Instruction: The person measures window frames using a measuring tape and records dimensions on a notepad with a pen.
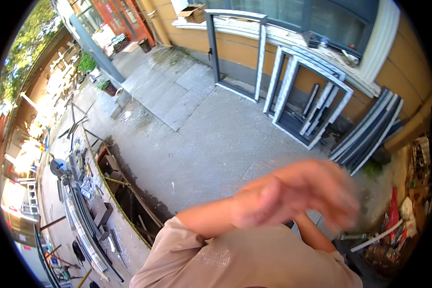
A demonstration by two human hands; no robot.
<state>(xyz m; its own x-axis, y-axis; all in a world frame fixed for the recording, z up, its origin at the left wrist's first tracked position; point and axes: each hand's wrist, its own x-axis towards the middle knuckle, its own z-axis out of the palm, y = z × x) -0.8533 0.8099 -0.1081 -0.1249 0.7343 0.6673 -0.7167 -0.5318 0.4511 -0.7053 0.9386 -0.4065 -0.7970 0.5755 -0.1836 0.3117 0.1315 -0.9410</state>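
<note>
My left hand is raised across the front of my chest, its forearm reaching over to the right. Motion blurs it, but the fingers look loosely curved and apart from the thumb, with nothing visible in them. Below it, my right forearm angles up from the right sleeve. The left hand and wrist cover my right hand, so its fingers and anything in them are hidden. Neither visible arm touches the frames or tools around me.
Against the wall lean a tall window frame, several shorter frames and curved bundled profiles. On the left, a long pit borders a cutting saw and long metal strips. Clutter lies at lower right.
</note>
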